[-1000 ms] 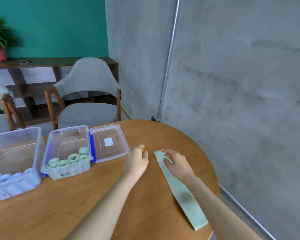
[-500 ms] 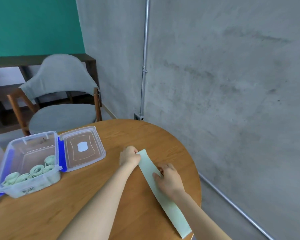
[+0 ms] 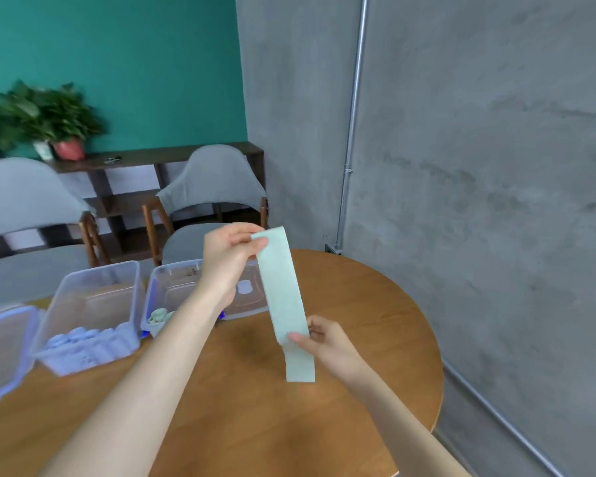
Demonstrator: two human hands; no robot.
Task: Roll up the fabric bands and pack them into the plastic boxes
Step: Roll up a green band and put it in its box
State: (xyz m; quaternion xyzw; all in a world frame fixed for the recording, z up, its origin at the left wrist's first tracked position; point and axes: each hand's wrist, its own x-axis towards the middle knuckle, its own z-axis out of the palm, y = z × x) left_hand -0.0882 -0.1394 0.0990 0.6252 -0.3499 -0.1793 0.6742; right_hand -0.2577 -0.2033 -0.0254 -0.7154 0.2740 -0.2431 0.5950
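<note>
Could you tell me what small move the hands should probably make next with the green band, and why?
Probably start curling the top end over into a tight first turn. The left hand pinches the upper end of the green band and the right hand pinches it lower down, so it hangs flat, unrolled, above the table.

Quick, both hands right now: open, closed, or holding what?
Left hand: fingers pinch the top end of the green fabric band.
Right hand: fingers pinch the same band lower down.

Head-worn view, downward over table (image 3: 358, 304)
</note>
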